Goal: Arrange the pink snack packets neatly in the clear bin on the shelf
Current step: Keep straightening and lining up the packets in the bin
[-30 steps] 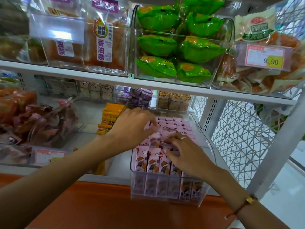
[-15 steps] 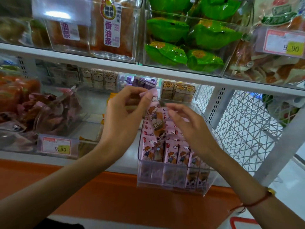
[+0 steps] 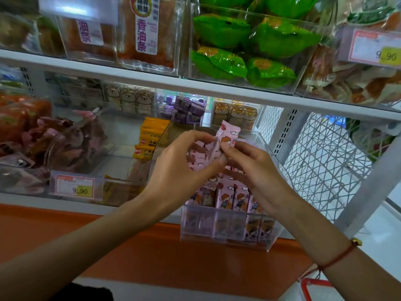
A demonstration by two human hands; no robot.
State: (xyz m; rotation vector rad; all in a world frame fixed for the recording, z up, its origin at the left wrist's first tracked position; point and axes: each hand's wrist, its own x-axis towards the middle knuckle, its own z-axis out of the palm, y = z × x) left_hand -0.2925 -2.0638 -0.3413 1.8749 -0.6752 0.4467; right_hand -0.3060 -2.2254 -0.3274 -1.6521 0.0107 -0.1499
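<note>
The left hand (image 3: 178,170) has its fingers curled, with thumb and fingertips pinching the left edge of a pink snack packet (image 3: 226,140) held above the clear bin (image 3: 225,235). The right hand (image 3: 251,168) pinches the same packet from the right side between thumb and forefinger; its remaining fingers are loosely bent below. The packet stands roughly upright, tilted slightly right, with its top end clear of both hands. A second pink packet (image 3: 198,158) lies behind the left fingers; which hand carries it cannot be told. Directly beneath the hands, a row of pink packets (image 3: 232,197) stands upright in the front section of the bin, printed faces forward. The bin sits at the front edge of the lower shelf (image 3: 65,200) and overhangs it slightly. A red cord bracelet (image 3: 338,257) circles the right wrist. To the left of the bin stand orange packets (image 3: 149,137) and a price tag (image 3: 74,187) reading 9.90. On the upper shelf (image 3: 152,80), a bin holds green packets (image 3: 243,46).
</note>
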